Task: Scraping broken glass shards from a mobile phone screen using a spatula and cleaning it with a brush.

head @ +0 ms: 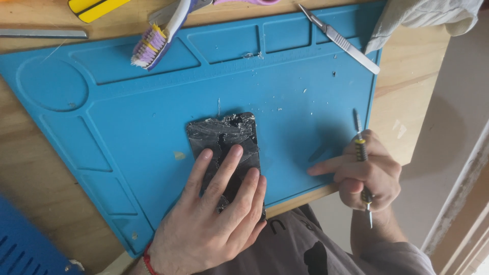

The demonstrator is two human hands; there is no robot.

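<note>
The left hand (214,214) lies flat, fingers spread, on a cracked phone (224,147). At three o'clock the right hand (367,173) grips a screwdriver (361,153) — perhaps tweezers. Loose glass could cut the fingers — pressing hard would do it.

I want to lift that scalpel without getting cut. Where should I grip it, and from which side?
Grip the scalpel by its flat metal handle, coming from the mat's right edge. The blade points up-left toward the table's far edge, so the lower-right handle end is the safe one, and nothing lies against it.

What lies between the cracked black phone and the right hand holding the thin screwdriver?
In the head view, only bare blue silicone mat separates the cracked black phone from the right hand; its forefinger touches the mat.
</note>
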